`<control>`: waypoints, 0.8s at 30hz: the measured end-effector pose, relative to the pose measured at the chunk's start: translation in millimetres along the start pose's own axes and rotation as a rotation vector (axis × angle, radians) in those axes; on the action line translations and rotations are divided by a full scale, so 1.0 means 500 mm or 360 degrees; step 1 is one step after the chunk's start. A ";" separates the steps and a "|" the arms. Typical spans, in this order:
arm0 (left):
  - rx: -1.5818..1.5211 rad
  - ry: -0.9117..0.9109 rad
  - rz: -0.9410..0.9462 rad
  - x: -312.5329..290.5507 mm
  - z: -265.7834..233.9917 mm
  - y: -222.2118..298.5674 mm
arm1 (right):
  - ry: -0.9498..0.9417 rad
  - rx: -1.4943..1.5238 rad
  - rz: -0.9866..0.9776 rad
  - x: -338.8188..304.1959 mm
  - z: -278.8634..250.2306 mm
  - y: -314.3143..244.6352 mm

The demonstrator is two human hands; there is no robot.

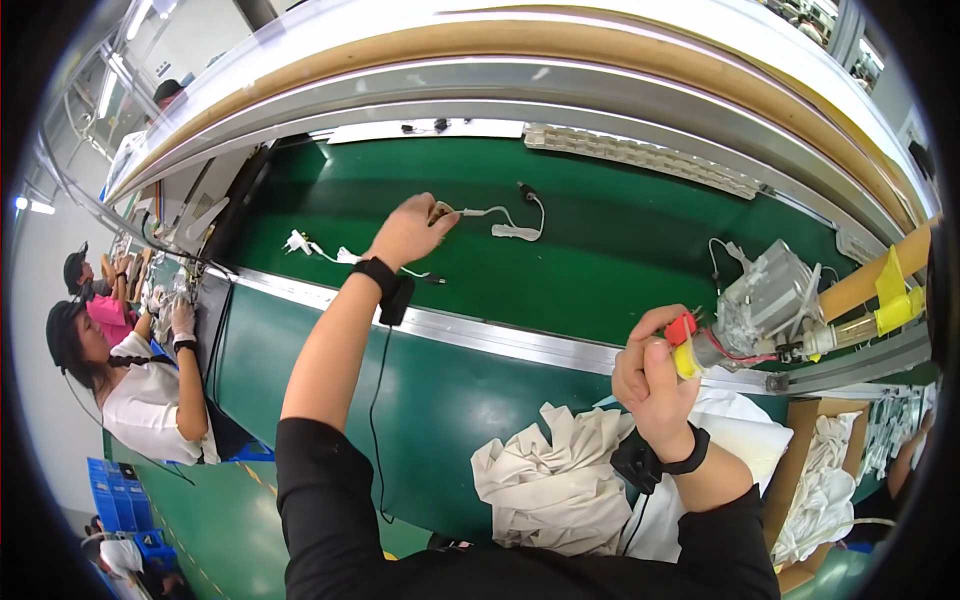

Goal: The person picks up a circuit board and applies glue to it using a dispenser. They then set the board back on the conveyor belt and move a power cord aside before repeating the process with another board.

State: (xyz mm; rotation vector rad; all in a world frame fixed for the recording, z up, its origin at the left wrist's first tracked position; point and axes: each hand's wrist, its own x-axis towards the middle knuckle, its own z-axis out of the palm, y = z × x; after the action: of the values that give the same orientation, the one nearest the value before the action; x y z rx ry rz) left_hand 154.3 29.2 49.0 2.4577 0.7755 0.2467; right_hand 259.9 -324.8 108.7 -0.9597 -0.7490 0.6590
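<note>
The left hand [408,232] pinches one end of a white cable [497,214] lying on the green conveyor belt [620,250]; its length trails rightward. The right hand [652,378] is closed around a yellow-tipped tool [686,352], whose long axis points right toward the grey fixture [770,300].

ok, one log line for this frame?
left hand: gripping white cable on green belt | right hand: holding red-yellow tool | cloth below
</note>
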 end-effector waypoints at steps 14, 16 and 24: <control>-0.2344 -0.1140 -0.0360 -0.191 0.347 0.314 | 0.0152 -0.0181 -0.0033 0.094 -0.121 0.028; -0.2329 -0.1233 -0.0296 -0.199 0.381 0.305 | 0.0151 -0.0196 -0.0010 0.099 -0.138 0.055; -0.2528 -0.1247 -0.0245 -0.183 0.456 0.247 | 0.0170 -0.0276 0.0051 0.104 -0.153 0.146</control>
State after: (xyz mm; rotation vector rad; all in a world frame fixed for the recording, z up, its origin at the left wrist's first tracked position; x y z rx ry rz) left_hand 212.3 -209.7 -74.3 0.8212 0.1776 -0.1507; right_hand 339.2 -290.1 29.0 -1.1588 -0.7052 0.5721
